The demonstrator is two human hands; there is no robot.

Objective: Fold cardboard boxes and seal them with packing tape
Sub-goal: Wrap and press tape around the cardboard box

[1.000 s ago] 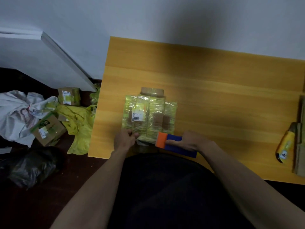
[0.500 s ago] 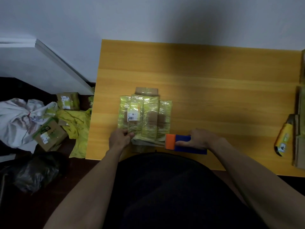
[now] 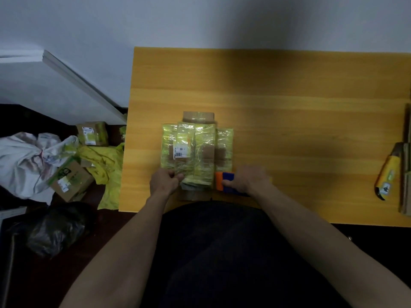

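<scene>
At the table's (image 3: 289, 90) near edge, our left hand (image 3: 164, 182) pinches the flattened box (image 3: 196, 150) while our right hand (image 3: 249, 178) grips the cutter (image 3: 224, 182); we should cut shallow along the tape

You face a dim room: a yellow wooden worktop (image 3: 289, 103) against a pale grey wall (image 3: 200, 21), above a dark floor (image 3: 44, 281).

Flattened taped box (image 3: 196, 150) on table (image 3: 289, 103) — left hand (image 3: 164, 182) pinching it, right hand (image 3: 246, 180) holding blue-orange tool (image 3: 223, 182)
</scene>
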